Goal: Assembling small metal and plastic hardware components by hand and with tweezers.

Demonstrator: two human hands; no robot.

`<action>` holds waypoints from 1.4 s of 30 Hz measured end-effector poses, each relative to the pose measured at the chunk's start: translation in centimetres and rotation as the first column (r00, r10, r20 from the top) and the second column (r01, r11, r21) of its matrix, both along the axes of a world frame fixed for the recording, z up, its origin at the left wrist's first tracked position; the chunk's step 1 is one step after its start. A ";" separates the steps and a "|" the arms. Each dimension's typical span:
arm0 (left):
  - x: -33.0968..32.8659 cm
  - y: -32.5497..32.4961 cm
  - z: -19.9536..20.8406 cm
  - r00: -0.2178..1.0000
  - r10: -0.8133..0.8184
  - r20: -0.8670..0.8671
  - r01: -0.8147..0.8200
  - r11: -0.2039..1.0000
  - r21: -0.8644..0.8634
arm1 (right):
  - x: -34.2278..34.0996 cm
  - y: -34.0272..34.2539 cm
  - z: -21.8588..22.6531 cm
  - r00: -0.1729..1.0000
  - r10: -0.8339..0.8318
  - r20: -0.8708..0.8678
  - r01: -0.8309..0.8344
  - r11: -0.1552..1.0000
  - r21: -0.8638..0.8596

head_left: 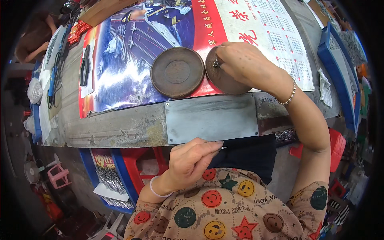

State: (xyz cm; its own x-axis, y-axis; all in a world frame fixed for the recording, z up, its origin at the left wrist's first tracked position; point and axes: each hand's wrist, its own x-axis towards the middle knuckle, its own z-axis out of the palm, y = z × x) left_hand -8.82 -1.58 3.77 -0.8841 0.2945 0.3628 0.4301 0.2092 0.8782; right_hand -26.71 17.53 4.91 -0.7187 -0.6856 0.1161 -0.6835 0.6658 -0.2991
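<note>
My left hand [191,163] is closed in front of the table edge, thumb and fingers pinching a small pointed metal piece [223,148]. Over the right-hand round brown dish [230,82], my right hand [249,64] reaches down with its fingertips bunched together. Small dark shiny bits [216,63] show at those fingertips; whether they are gripped or just lie in the dish is hidden. A second round brown dish [177,72], shallow with a ringed centre, sits just to the left.
Both dishes stand on a glossy poster calendar [132,68]. A grey metal plate [212,118] is fixed at the table's front edge. Black-handled pliers [85,66] lie at left. Blue trays [340,76] stand at right, and a blue crate of metal parts [110,176] sits below left.
</note>
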 end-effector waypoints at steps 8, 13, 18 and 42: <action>1.2 -0.7 0.6 0.964 0.023 0.265 -0.054 0.993 0.110 | 0.6 1.7 1.7 0.995 -0.044 0.095 0.058 0.988 -0.144; 1.8 0.0 -0.4 0.901 -0.059 0.429 -0.206 0.814 0.544 | 9.5 1.8 5.3 0.941 -0.084 0.329 0.229 0.873 -0.431; 1.7 2.0 -0.3 0.883 -0.161 0.442 -0.219 0.690 0.690 | 14.7 0.0 2.5 0.981 -0.064 0.183 0.161 0.797 -0.583; 2.0 5.1 -1.0 0.773 -0.264 0.577 -0.353 0.578 0.736 | 17.1 -0.2 -1.0 0.955 -0.280 0.100 0.250 0.570 -0.783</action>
State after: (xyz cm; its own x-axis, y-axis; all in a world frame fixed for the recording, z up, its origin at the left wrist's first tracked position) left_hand -6.77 3.50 2.75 -0.9785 0.1233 -0.1655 -0.2050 -0.6705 0.7130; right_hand -9.57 17.37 3.92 -0.8384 -0.1001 0.5358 -0.5349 0.3402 -0.7734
